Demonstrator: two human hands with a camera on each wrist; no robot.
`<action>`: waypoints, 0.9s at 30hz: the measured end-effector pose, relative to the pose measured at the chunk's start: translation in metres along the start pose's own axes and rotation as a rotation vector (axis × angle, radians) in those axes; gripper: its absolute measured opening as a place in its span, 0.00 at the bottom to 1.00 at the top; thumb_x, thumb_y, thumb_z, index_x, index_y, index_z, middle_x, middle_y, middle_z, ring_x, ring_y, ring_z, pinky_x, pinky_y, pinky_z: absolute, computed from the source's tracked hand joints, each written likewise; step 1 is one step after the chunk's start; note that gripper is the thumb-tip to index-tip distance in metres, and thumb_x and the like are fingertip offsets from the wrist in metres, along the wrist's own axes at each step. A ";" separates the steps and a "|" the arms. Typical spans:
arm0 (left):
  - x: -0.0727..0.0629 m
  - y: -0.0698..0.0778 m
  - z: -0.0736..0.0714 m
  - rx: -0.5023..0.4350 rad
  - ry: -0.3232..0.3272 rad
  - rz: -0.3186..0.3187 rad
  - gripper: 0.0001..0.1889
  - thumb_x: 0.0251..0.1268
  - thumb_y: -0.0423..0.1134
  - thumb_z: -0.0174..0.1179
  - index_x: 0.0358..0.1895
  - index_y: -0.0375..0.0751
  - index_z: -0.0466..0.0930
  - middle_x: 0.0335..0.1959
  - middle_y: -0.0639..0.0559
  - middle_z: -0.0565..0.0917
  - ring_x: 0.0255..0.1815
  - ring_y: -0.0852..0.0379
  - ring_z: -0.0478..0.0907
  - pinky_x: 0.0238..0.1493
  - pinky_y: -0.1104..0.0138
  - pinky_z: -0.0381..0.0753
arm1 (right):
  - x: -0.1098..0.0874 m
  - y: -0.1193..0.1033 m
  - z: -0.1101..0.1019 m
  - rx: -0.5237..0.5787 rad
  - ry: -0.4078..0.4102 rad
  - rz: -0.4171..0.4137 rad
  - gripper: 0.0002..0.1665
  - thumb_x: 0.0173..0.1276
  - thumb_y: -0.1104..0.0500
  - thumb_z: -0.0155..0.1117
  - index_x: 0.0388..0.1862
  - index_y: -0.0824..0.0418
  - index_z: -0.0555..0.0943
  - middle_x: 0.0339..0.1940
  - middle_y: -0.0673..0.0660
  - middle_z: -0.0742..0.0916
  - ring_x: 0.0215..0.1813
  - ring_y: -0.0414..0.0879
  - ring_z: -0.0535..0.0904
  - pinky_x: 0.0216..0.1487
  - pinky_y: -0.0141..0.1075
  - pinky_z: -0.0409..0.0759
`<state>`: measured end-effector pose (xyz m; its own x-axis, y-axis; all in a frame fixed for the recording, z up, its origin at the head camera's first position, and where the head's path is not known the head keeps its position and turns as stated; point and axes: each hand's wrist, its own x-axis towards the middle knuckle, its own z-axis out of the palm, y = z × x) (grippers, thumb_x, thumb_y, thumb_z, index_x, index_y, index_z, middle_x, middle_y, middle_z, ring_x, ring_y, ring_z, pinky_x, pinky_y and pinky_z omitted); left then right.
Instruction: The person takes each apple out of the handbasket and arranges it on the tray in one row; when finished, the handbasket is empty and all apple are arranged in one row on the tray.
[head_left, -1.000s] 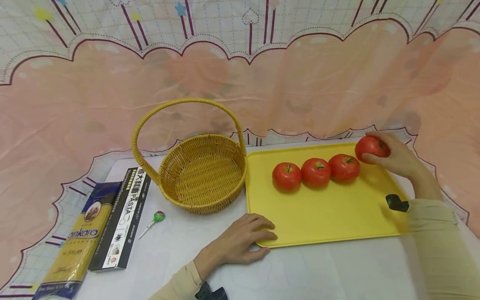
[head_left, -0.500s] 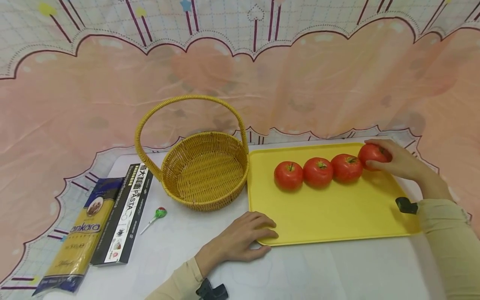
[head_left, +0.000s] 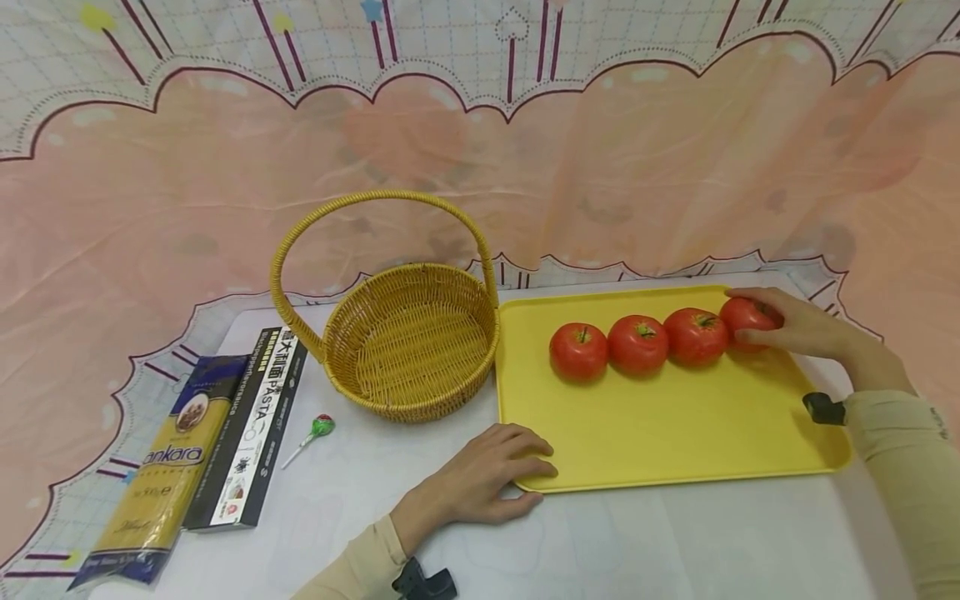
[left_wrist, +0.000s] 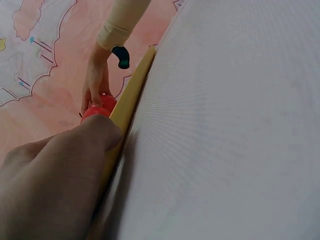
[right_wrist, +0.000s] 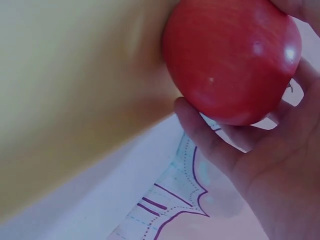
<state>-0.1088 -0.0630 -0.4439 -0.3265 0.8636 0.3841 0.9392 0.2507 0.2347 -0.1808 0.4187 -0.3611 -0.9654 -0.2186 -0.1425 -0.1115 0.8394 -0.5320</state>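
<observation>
My right hand (head_left: pixel 806 329) holds a red tomato (head_left: pixel 746 318) at the right end of a row, fingers around its far side and thumb on its near side. In the right wrist view the fingers curve about this tomato (right_wrist: pixel 232 55), which sits low against the yellow tray (head_left: pixel 660 433). Three more tomatoes line up to its left, among them the leftmost tomato (head_left: pixel 578 353). My left hand (head_left: pixel 487 475) rests at the tray's near left corner, fingers loosely bent over the rim and thumb on the table. The left wrist view shows this hand (left_wrist: pixel 60 175) beside the tray edge.
A yellow wicker basket (head_left: pixel 420 408) with a tall handle stands left of the tray. Further left lie a green-wrapped lollipop (head_left: pixel 322 426), a black pasta box (head_left: pixel 251 433) and an Ankara pasta packet (head_left: pixel 167 475). A patterned pink cloth (head_left: pixel 300 175) hangs behind.
My right hand has lowered its tomato down onto the tray, at the row's right end. The left hand keeps its place at the corner; the head view has shifted slightly.
</observation>
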 end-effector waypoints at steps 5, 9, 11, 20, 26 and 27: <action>-0.001 0.000 0.000 0.007 0.004 -0.003 0.14 0.63 0.52 0.55 0.49 0.57 0.79 0.55 0.59 0.77 0.59 0.60 0.70 0.61 0.66 0.68 | 0.003 0.001 0.003 0.022 -0.007 0.004 0.46 0.61 0.51 0.66 0.73 0.56 0.56 0.65 0.71 0.63 0.61 0.68 0.60 0.57 0.69 0.60; -0.002 0.000 0.000 0.010 -0.004 -0.007 0.14 0.63 0.52 0.55 0.50 0.56 0.79 0.55 0.59 0.77 0.59 0.60 0.70 0.62 0.65 0.68 | 0.005 0.003 0.004 0.027 -0.028 0.011 0.47 0.61 0.51 0.66 0.73 0.57 0.54 0.65 0.72 0.62 0.62 0.69 0.59 0.57 0.69 0.59; -0.001 -0.001 0.000 0.008 -0.010 -0.014 0.14 0.64 0.52 0.54 0.50 0.56 0.79 0.55 0.59 0.77 0.60 0.60 0.69 0.63 0.65 0.67 | 0.005 0.005 0.003 0.027 -0.039 0.011 0.46 0.60 0.52 0.66 0.73 0.57 0.54 0.66 0.71 0.62 0.62 0.68 0.59 0.57 0.69 0.59; -0.002 0.000 -0.004 0.024 -0.002 -0.056 0.15 0.63 0.52 0.55 0.51 0.57 0.79 0.57 0.59 0.75 0.62 0.60 0.67 0.64 0.64 0.65 | 0.004 0.007 0.008 0.005 -0.022 -0.022 0.47 0.56 0.54 0.70 0.71 0.59 0.58 0.66 0.71 0.60 0.61 0.68 0.60 0.55 0.68 0.63; -0.010 -0.001 -0.014 0.022 0.028 -0.126 0.16 0.61 0.51 0.58 0.52 0.57 0.78 0.58 0.58 0.74 0.63 0.60 0.67 0.65 0.63 0.64 | 0.005 0.007 0.014 -0.005 0.014 -0.060 0.47 0.54 0.54 0.71 0.70 0.60 0.60 0.62 0.70 0.64 0.58 0.66 0.64 0.54 0.66 0.65; -0.013 -0.002 -0.016 0.022 0.037 -0.136 0.16 0.61 0.51 0.59 0.52 0.56 0.78 0.57 0.58 0.74 0.63 0.59 0.67 0.65 0.63 0.64 | 0.005 0.007 0.015 -0.013 0.013 -0.067 0.47 0.54 0.54 0.71 0.69 0.61 0.60 0.62 0.70 0.64 0.58 0.66 0.64 0.54 0.66 0.66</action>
